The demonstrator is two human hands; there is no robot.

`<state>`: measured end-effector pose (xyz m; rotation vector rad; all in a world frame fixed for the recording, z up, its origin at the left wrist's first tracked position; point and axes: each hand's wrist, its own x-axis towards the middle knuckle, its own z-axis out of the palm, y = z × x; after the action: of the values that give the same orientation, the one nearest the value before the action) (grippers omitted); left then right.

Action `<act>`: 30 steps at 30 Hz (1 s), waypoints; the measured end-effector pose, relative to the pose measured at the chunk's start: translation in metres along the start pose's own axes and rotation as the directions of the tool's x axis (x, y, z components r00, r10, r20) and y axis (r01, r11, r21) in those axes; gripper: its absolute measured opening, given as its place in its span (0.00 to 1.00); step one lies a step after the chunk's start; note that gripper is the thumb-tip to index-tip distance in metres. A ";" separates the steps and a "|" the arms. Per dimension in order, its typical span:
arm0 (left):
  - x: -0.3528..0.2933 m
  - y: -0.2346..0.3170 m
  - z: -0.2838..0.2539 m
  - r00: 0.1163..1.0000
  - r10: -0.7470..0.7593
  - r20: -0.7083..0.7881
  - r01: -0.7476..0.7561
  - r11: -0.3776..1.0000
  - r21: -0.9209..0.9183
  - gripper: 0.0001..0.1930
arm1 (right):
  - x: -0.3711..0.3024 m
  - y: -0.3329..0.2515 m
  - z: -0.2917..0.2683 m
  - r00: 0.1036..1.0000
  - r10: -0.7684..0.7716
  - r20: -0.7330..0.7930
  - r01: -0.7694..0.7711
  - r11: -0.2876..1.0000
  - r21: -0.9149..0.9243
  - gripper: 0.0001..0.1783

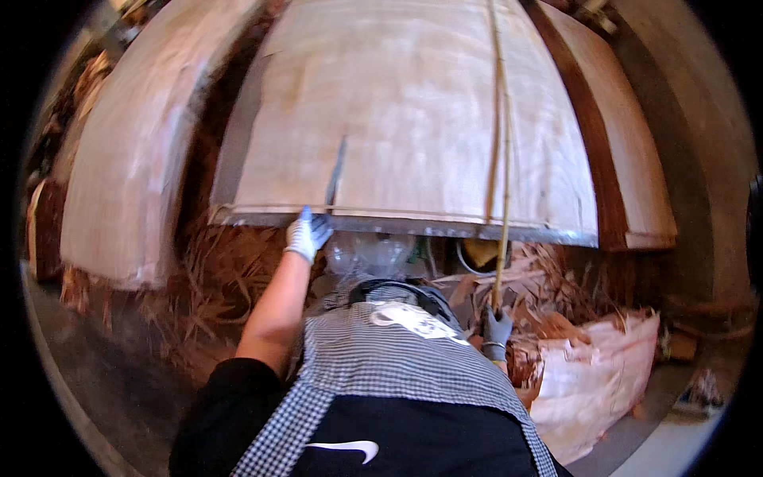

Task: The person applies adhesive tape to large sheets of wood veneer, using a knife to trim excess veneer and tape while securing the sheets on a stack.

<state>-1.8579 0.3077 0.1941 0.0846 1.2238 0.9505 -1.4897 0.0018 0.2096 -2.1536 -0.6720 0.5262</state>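
The sheet [413, 119] lies at 12 o'clock on the table [461, 229], its near edge just short of the table's front rim, with a dark slit [337, 168] at 11 o'clock. Good handling here likely means steadying that near edge lightly with flat fingers, away from the slit, since a sideways tug could lengthen the split; the stick [505, 199], running up toward 1 o'clock over the sheet, is probably best held low and level so that it does not scrape thin wood. The left hand [308, 234], at 9 o'clock, touches the rim right below the slit, one finger extended forward; I cannot tell whether the others pinch anything. The right hand [497, 327], at 4 o'clock, has its gloved fingers closed around the stick's near end, above the scraps [548, 290].
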 end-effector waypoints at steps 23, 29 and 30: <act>0.016 -0.006 0.002 0.990 -0.002 -0.142 0.000 1.000 -0.015 0.10 | -0.005 -0.087 0.040 0.929 0.272 0.250 -0.350 0.865 0.359 0.10; 0.013 -0.005 0.008 0.996 -0.020 -0.081 0.021 1.000 0.000 0.13 | 0.070 -0.106 0.094 0.972 -0.050 0.230 -0.029 0.944 0.328 0.15; 0.013 -0.003 0.000 0.995 -0.024 -0.092 0.023 1.000 -0.013 0.13 | 0.079 -0.125 0.107 0.943 -0.287 0.166 0.204 0.897 0.392 0.15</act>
<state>-1.8559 0.3140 0.1830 0.0173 1.3017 0.9499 -1.5252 0.1795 0.2340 -1.6415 -0.8790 0.6986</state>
